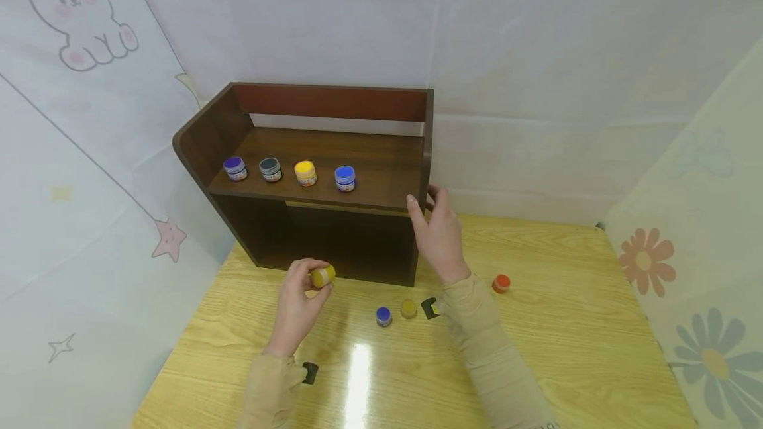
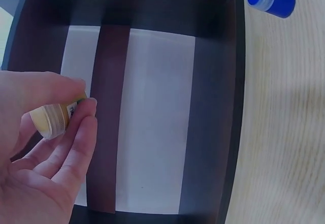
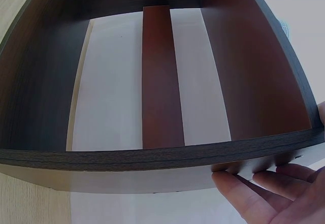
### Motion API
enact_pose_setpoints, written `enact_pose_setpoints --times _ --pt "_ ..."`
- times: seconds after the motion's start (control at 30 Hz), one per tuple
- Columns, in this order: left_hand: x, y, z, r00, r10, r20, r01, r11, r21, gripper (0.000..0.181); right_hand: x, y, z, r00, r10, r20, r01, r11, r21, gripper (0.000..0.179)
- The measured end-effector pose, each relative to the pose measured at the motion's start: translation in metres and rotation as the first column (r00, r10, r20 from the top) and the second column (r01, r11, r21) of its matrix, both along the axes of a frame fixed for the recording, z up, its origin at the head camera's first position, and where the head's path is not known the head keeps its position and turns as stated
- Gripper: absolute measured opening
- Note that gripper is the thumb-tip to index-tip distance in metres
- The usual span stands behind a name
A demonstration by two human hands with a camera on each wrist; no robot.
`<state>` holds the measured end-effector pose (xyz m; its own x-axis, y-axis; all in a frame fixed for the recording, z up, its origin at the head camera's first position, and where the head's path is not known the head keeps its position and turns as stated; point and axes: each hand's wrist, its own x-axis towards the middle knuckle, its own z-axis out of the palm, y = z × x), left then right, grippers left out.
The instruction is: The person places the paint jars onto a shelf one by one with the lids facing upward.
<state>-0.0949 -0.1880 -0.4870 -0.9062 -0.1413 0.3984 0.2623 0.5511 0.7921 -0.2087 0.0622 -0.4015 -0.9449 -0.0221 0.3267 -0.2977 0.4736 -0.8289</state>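
My left hand [image 1: 296, 310] pinches a small yellow paint jar [image 1: 324, 276] between thumb and fingers, in front of the shelf's lower compartment. In the left wrist view this paint jar [image 2: 51, 120] lies tilted on its side, its pale lid toward the palm. The dark brown two-tier shelf [image 1: 369, 147] stands on the table. My right hand [image 1: 442, 237] grips its right side panel, thumb at the front edge. Fingertips [image 3: 223, 181] press the panel's outer face in the right wrist view. Along the upper tier stand purple [image 1: 235, 169], dark grey [image 1: 271, 169], yellow [image 1: 305, 173] and blue [image 1: 345, 178] paint jars.
On the wooden table [image 1: 560, 349], a blue jar [image 1: 384, 316] and a yellowish jar [image 1: 408, 308] stand close together before the shelf. A red jar [image 1: 501, 283] is farther right, beyond the right sleeve. Printed cloth [image 1: 566, 85] hangs behind and at both sides.
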Motion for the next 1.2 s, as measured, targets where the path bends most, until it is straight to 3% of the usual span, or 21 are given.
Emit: enact_pose_setpoints --times 0.5,0.8,1.2 --pt "-0.006 0.005 0.022 0.997 -0.011 -0.077 0.011 1.000 0.003 0.044 -0.001 0.000 0.000 1.000 -0.013 -0.006 0.013 1.000 -0.004 0.058" --pt "-0.013 0.004 0.035 0.978 -0.062 -0.200 0.058 0.998 -0.028 0.042 -0.001 0.000 0.001 1.000 -0.011 0.000 0.011 1.000 0.002 0.059" --pt "-0.019 0.008 0.060 0.974 -0.074 -0.213 0.075 0.997 -0.004 0.047 -0.001 0.000 0.000 1.000 -0.008 -0.007 0.008 1.000 0.003 0.061"
